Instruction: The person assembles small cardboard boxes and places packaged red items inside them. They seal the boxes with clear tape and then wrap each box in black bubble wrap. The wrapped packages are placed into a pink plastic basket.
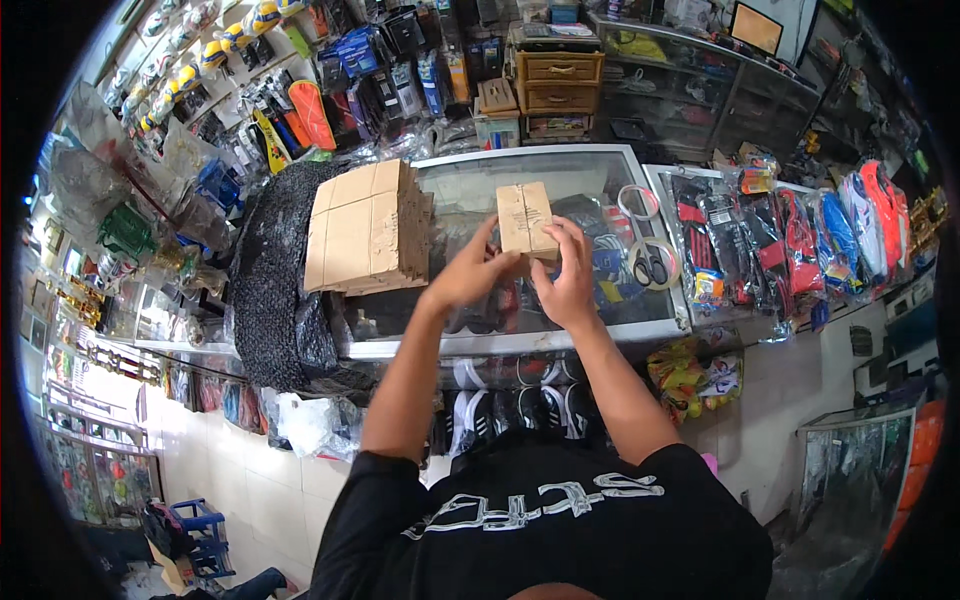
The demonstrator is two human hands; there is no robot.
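Note:
A small brown cardboard box (523,212) with dark print on top sits on the glass counter in front of me. My left hand (470,268) grips its near left corner, the thumb along the near edge and the fingers against the side. On the near right corner, my right hand (566,272) has its fingers bent over the top edge and its thumb at the front. To the left lies a stack of flattened cardboard boxes (352,228). Right of my hands are a clear tape roll (638,187) and a tan tape roll (672,256), with black-handled scissors (650,262) lying by the tan one.
Black bubble wrap (268,270) drapes over the counter's left part. Packaged sports goods (770,240) crowd the right-hand counter. Shoes (520,408) show below the counter's near edge (540,343). Beyond stand a wooden drawer unit (558,68) and a lit screen (757,30).

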